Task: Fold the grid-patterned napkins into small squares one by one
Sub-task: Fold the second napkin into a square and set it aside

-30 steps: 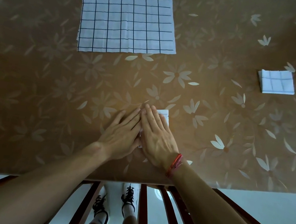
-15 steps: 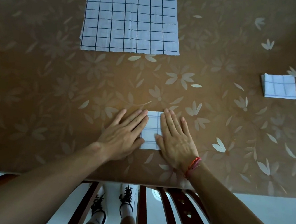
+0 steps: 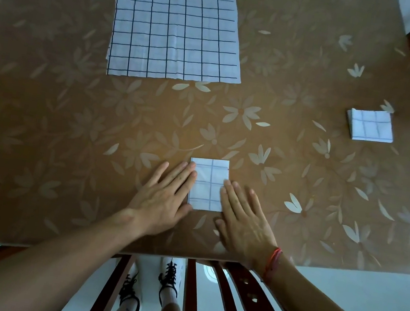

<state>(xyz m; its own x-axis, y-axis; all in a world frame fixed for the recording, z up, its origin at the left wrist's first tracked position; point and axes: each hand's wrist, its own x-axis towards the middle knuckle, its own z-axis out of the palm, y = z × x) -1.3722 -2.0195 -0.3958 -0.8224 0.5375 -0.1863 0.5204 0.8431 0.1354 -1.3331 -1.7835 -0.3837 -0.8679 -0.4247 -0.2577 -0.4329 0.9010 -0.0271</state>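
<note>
A folded grid napkin (image 3: 208,184) lies near the floral table's (image 3: 41,129) front edge; the left hand (image 3: 163,197) and right hand (image 3: 242,219) lie flat, fingers straight and together, flanking it; unfolded napkin (image 3: 175,20) beyond; folded square (image 3: 371,125) far right.

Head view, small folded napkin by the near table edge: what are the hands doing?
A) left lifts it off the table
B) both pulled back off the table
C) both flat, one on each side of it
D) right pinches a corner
C: the left hand and right hand lie flat with straight fingers on either side of the folded napkin, fingertips at its side edges.
</note>
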